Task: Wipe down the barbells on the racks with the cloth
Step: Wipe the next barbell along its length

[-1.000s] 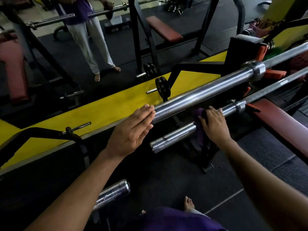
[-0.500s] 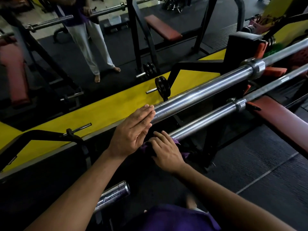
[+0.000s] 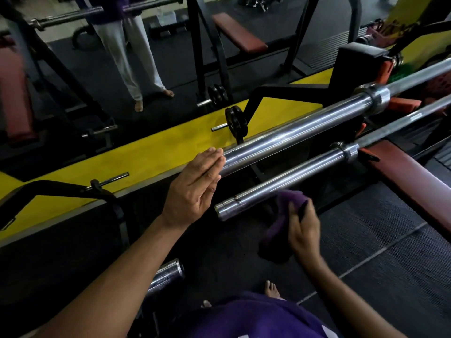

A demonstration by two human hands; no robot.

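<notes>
Moved: right hand (image 3: 303, 230) slid cloth (image 3: 280, 225) back from the end toward 2 o'clock | grip: right grasps cloth on lower barbell (image 3: 288, 179); left hand (image 3: 195, 189) flat, released, against upper barbell (image 3: 292, 137) | progress: lower sleeve mid-wipe, upper bar apparently left.

Dim gym, dark rubber floor (image 3: 380, 230) showing pale seam lines. Yellow band (image 3: 151, 154) running under wall mirror (image 3: 97, 69). Red padded bench (image 3: 412, 176) sitting right.

Left hand (image 3: 195, 189) flat, fingers (image 3: 214, 157) straight and pressed together, forearm stretched forward. Right hand (image 3: 303, 228) lower and to the right of those fingers, curled, gripping a cloth (image 3: 278, 228), wrist bent, forearm angled in from the right.
</notes>
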